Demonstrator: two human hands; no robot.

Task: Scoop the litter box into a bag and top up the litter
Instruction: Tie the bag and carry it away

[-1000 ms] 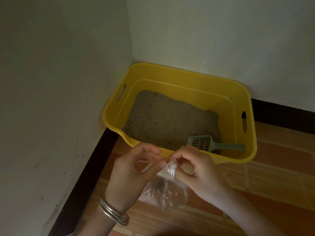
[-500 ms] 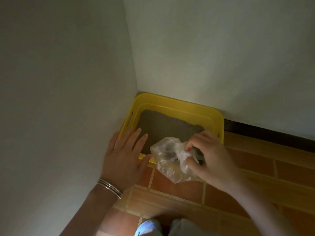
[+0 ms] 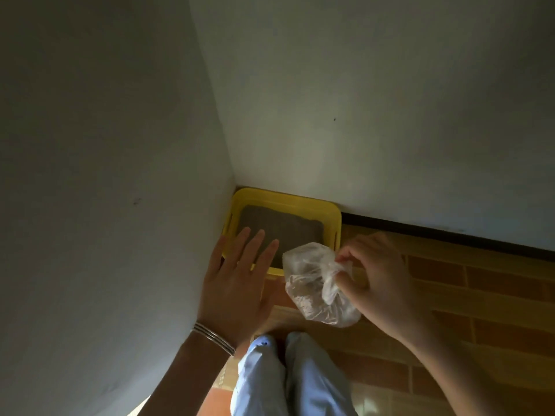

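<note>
Head view, right fingers point(image 3: 345, 255): curled, pinching the gathered neck of the bag point(image 3: 315, 292). The bag hangs just left of and below them with a little grainy stuff in its bottom.
Head view, left fingers point(image 3: 255, 246): straight and spread, holding nothing, over the near left rim of the litter box point(image 3: 333, 219). I cannot tell whether they touch it.
Litter box: on the floor point(image 3: 480, 295) in the wall corner, beyond both sets of fingers, with grey litter point(image 3: 279, 228) lying in it.
Risk, grip: the plastic is thin and slick, so I judge it could slide out of a two-finger pinch and drop.
Risk, spill: if the neck is only bunched, tipping the bag would scatter its contents on the floor beneath my fingers.
Risk, top-up: I judge that step is not yet done, and no fresh litter shows anywhere.
Hidden: the box's near right corner is behind the bag and my right hand point(image 3: 381, 280). No scoop is visible.
Hard to make out: in the dim light I cannot tell whether the neck is knotted, or what exactly is inside.
Cut off: both forearms run out of the lower edge.
</note>
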